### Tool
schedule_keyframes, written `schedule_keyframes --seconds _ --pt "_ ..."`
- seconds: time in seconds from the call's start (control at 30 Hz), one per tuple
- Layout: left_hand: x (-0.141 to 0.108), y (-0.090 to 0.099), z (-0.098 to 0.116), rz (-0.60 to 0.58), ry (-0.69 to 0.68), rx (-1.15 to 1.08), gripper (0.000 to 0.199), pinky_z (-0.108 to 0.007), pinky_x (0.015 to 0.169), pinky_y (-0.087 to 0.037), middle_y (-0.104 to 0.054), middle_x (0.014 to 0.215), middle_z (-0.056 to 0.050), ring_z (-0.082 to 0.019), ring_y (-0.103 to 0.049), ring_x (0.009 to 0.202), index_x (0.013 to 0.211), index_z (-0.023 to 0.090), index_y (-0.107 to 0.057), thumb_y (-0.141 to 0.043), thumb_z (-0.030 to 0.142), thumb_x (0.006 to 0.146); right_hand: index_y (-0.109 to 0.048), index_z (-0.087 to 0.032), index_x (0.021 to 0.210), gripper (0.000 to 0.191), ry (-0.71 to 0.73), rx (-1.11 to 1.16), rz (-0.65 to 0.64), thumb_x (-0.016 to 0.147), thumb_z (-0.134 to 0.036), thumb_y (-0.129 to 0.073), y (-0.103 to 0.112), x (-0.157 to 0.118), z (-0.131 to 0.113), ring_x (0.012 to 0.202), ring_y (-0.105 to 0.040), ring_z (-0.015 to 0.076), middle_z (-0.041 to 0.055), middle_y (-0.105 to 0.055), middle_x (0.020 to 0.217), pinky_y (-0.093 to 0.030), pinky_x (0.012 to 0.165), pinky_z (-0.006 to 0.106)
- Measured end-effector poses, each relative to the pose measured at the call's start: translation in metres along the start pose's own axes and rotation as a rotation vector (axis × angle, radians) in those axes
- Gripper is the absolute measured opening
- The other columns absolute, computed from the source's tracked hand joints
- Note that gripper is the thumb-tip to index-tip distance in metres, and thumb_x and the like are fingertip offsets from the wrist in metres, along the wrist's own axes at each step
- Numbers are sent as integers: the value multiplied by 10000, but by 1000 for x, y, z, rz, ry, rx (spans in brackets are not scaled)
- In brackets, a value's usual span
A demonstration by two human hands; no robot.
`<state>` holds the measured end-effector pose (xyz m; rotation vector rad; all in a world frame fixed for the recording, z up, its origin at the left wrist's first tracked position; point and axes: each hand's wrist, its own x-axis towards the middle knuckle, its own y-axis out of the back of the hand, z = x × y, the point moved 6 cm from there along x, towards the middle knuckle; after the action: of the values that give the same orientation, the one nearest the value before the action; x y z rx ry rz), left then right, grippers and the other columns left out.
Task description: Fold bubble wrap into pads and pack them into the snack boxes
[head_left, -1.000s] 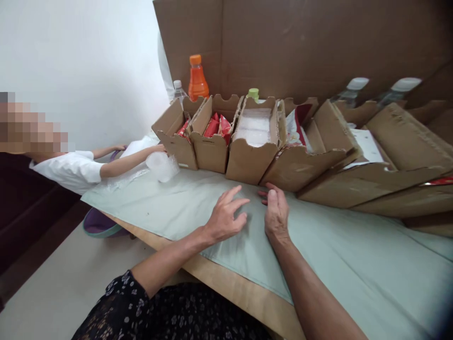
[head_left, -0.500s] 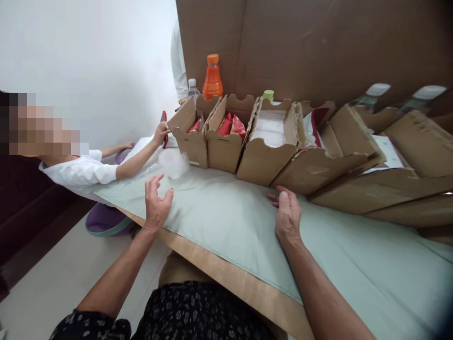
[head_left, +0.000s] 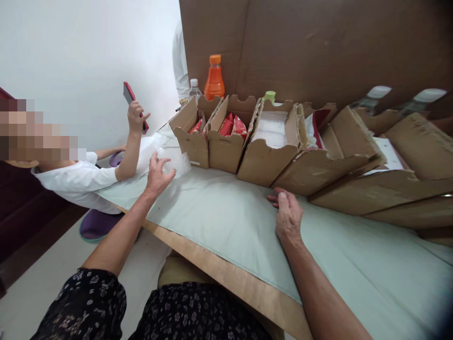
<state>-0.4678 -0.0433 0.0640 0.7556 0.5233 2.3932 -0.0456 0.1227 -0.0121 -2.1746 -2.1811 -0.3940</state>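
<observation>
At right of centre, the right hand (head_left: 289, 215) rests on the tabletop (head_left: 226, 217), grip loosely curled, some fingers hidden. Left of centre, the left hand (head_left: 158, 175), grip wide, partly covers the bubble wrap (head_left: 181, 163); contact is unclear. Beyond, cardboard boxes (head_left: 226, 151) hide the bottles' (head_left: 214, 85) bases.

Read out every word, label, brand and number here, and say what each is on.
No text is readable.
Leftmost cardboard box: pale strip low down, too small.
Second box: dark print near its front edge, too small.
Red packets inside it: markings too blurred.
</observation>
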Motion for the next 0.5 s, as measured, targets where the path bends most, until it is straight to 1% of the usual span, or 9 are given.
schedule_keyframes --seconds 0.07,0.13,0.23,0.3,0.4,0.5 --pt "-5 0 4 -10 36 -47 172 -522 1156 -464 -648 1298 -155 -373 -585 1319 838 201 -661 -712 226 675 -718 -186 1125 641 -2 5 0 879 -752 -543 0 1 1 896 -741 259 113 -761 1061 -546 798 399" --pt "-20 3 9 -4 51 -105 119 -484 1101 -501 -698 1146 -114 -337 -624 1217 786 219 -638 -688 249 683 -721 -181 1115 627 1 10 -3 884 -737 -545 0 1 2 890 -740 258 119 -759 1075 -550 826 416" --pt "-59 6 20 -28 84 -244 133 -437 1078 -507 -728 1104 -86 -310 -639 1180 792 224 -655 -702 270 676 -725 -181 1072 587 21 20 -27 889 -712 -555 -2 2 0 872 -732 239 129 -748 1156 -557 875 436" --pt "-87 1 32 -111 126 -370 148 -430 1029 -534 -752 1063 -85 -305 -677 1129 804 217 -674 -717 292 684 -732 -187 1038 544 39 22 -59 872 -688 -600 -3 1 -3 891 -723 235 130 -739 1202 -559 903 445" --pt "-118 -21 55 -282 199 -574 161 -437 939 -580 -780 1016 -94 -306 -725 1053 793 213 -690 -717 331 687 -745 -195 1014 495 63 13 -103 833 -650 -667 -4 -2 -9 989 -703 259 133 -723 1246 -550 944 467" --pt "-127 -55 73 -408 272 -748 165 -447 954 -582 -788 1115 -104 -312 -727 1093 768 210 -708 -727 308 636 -755 -196 1004 484 77 4 -130 823 -639 -680 -4 -5 -13 1055 -683 274 142 -707 1278 -546 955 473"
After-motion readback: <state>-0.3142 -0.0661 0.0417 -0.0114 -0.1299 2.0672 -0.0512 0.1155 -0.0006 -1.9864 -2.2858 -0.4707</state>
